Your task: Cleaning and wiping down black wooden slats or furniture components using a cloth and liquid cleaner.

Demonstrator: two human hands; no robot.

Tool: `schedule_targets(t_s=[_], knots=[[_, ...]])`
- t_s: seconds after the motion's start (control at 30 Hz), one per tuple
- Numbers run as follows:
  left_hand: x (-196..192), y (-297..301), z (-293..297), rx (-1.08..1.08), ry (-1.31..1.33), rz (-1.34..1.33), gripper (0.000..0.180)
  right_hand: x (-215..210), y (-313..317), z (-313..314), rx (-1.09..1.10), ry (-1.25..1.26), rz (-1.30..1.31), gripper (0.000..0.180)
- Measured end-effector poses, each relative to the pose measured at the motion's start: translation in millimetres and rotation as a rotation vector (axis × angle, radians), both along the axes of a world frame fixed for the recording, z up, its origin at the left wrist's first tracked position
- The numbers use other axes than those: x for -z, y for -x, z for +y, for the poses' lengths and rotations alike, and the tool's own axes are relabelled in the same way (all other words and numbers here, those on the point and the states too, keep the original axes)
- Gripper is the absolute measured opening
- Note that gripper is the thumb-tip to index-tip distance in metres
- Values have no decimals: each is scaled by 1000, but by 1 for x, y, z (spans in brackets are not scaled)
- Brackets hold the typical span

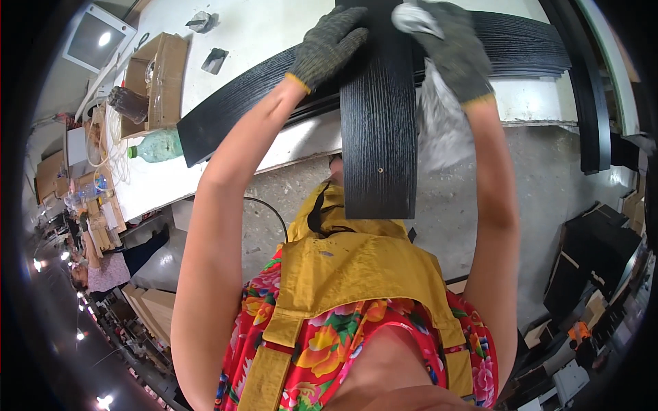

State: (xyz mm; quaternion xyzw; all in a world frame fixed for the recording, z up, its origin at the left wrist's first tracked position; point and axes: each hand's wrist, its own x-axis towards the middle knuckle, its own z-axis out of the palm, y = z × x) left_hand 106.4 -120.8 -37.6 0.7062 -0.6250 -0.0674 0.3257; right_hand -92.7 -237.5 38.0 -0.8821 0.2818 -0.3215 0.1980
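- An open cardboard box (159,79) stands at the left of the white bench (274,27); clear plastic wrapping fills it, and what lies under the wrapping cannot be made out.
- A dark glass jar (128,104) leans against the box's left side, and a green plastic bottle (156,146) lies on its side just below the box, near the bench edge.
- The black wood-grain panel (378,130) stands upright in the middle, its lower end hanging over the concrete floor (541,178) in front of the yellow apron (356,274).
- The left hand (327,46), in a dark knit glove, has its grip closed over the panel's upper left edge.
- The right hand (449,48), gloved too, has its grip clamped on a grey rag (439,116) pressed to the panel's upper right; the rag hangs down beside the panel.
- Behind the panel, long curved black boards (521,44) lie across the bench, and the panel hides their middle.
- Two small grey blocks (214,60) sit on the bench top, well apart from the hands.
- Black cabinet pieces (596,253) are stacked on the floor at right.
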Motion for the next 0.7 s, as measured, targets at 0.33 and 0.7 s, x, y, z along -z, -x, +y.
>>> schedule_targets(t_s=[0.33, 0.7], knots=[[13, 6, -13, -92, -41, -277, 49, 79, 64, 47, -381, 308, 306, 45], [13, -19, -2, -16, 6, -209, 46, 50, 217, 150, -298, -375, 306, 34]])
